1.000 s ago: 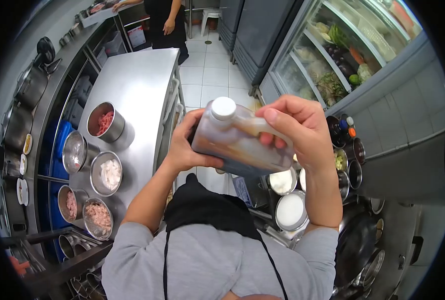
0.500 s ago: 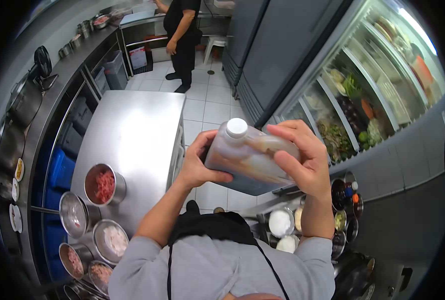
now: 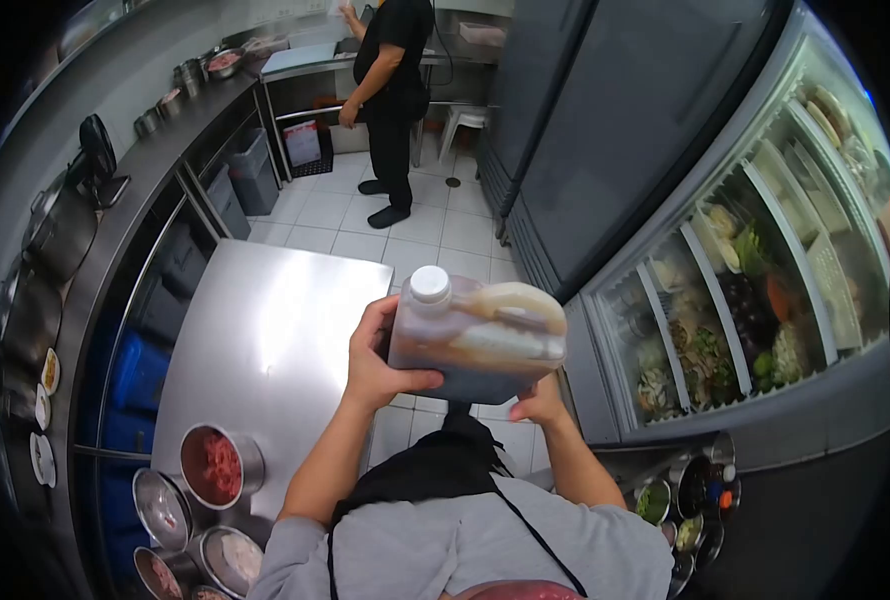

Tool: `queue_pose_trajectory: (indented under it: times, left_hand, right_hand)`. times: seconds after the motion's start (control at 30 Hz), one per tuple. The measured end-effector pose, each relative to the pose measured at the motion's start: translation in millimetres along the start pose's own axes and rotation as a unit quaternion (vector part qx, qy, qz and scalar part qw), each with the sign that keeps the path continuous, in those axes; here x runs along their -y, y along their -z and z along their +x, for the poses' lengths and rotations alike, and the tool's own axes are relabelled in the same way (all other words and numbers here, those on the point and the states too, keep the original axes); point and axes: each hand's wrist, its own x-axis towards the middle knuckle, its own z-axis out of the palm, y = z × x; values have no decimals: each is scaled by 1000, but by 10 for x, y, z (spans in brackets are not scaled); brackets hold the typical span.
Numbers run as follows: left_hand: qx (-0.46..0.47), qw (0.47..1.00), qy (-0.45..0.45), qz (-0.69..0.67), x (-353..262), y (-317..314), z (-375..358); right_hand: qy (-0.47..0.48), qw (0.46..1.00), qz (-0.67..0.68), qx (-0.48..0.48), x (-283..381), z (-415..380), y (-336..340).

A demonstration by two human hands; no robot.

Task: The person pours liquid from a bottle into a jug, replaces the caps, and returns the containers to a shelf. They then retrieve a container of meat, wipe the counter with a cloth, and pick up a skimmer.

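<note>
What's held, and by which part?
A plastic jug: left hand grips its capped end; right hand is at the lower opposite end, its hold partly hidden. The handle is free.

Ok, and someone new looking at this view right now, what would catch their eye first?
Probably the translucent plastic jug with its white cap, mid-view, with the left hand gripping its side and the right hand at its lower right. Next, the lit fridge of vegetables at right, then the red meat in a steel pot at lower left.
</note>
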Motion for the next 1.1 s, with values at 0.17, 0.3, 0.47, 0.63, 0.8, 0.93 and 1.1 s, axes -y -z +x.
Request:
queue_pose_trajectory:
  times: [0.17, 0.3, 0.47, 0.63, 0.8, 0.93, 1.1]
  left_hand:
    - [-9, 1000, 3, 8, 368, -83, 735]
    - [-3, 1000, 9, -13, 757, -266, 1495]
    - [16, 1000, 1, -12, 1171, -460, 2431]
    - [10, 1000, 5, -15, 1416, -577, 3208]
    - [8, 1000, -10, -1, 1730, -534, 3936]
    - [22, 1000, 10, -5, 2157, -304, 4619]
    - [57, 996, 25, -61, 2546, -53, 5660]
  right_hand:
    - [7, 996, -88, -14, -123, 805, 340]
    - [12, 997, -79, -1, -23, 1468, 967]
    - [45, 991, -127, 26, 276, 2234, 1634]
    - [1, 1000, 25, 0, 294, 2872, 2093]
    - [165, 986, 4, -11, 285, 3781, 2435]
    - [231, 958, -165, 25, 260, 4605, 2833]
    - [123, 988, -76, -57, 371, 5471, 2893]
